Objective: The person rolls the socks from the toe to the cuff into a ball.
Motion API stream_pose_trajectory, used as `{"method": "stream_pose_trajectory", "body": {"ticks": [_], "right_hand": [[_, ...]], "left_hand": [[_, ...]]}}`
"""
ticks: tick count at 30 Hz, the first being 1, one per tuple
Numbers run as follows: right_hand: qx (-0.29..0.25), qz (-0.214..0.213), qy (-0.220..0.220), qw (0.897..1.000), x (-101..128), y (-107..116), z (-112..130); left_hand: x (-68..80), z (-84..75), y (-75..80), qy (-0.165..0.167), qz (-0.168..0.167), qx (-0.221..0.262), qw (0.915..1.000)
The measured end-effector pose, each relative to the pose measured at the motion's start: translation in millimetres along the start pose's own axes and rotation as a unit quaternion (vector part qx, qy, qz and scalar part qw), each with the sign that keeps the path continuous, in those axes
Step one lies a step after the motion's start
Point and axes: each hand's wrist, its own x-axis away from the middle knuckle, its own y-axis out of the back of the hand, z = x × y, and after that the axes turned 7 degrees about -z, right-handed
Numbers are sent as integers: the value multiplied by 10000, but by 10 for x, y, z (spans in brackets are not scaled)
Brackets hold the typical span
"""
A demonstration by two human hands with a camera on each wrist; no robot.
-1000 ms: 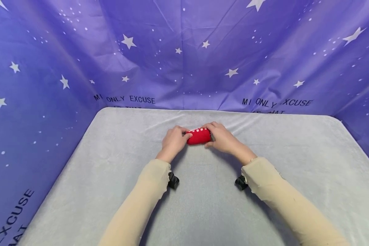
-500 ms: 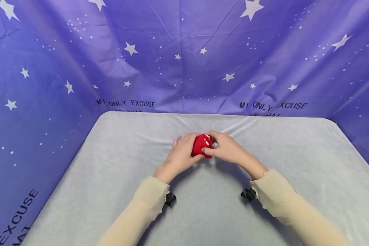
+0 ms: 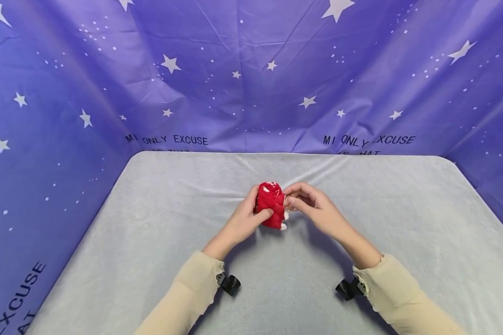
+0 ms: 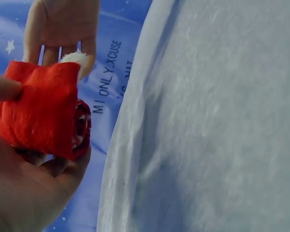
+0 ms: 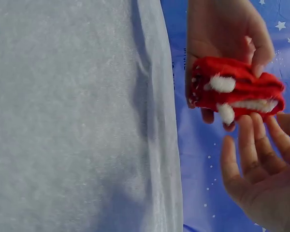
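Note:
A rolled-up red cloth (image 3: 270, 204) with white fluffy tufts is held above the table in the head view. Its spiral end faces up there, and the same red roll (image 4: 43, 106) shows that end at its right side in the left wrist view. My left hand (image 3: 245, 218) grips it from the left, thumb across the front and fingers behind. At the opposite side, my right hand (image 3: 314, 207) has its fingertips right at the cloth's edge. In the right wrist view, white tufts (image 5: 223, 83) hang along the roll, and the right hand's fingers (image 5: 246, 145) are spread and fairly straight.
A grey cloth-covered table (image 3: 172, 200) lies under both hands. Purple-blue curtains (image 3: 234, 79) with white stars and black lettering stand behind it and at both sides. Black wrist cameras (image 3: 230, 284) sit below the beige sleeves (image 3: 193, 284).
The red roll has turned from lying sideways to standing with its spiral end up. My left hand keeps hold of it, while the right has loosened from round it to its right edge.

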Motion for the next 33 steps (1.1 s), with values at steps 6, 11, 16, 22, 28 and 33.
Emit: {"method": "stream_pose_trajectory", "body": {"ticks": [6,11,16,22,28,33], "right_hand": [[30,-307,202,9993,31,-46,-26],[-13,-387,340,9987,44,-79,-36],[34,-407,610,9973,55,-111,-55],[453,-562,745,9946,55,-170,-75],[766,-940,678,9903,63,-193,-89],[663,-916,630,9916,87,-187,-72]], "left_hand": [[17,-6,-66,-185,-121,-56,9997],[21,17,-98,-109,-484,-227,9985],[25,36,-116,-20,-891,-272,9957],[56,-18,-115,-456,-957,-1033,9890],[86,-49,-132,-452,-647,-1152,9902],[82,-44,-111,-487,-723,-1096,9902]]}}
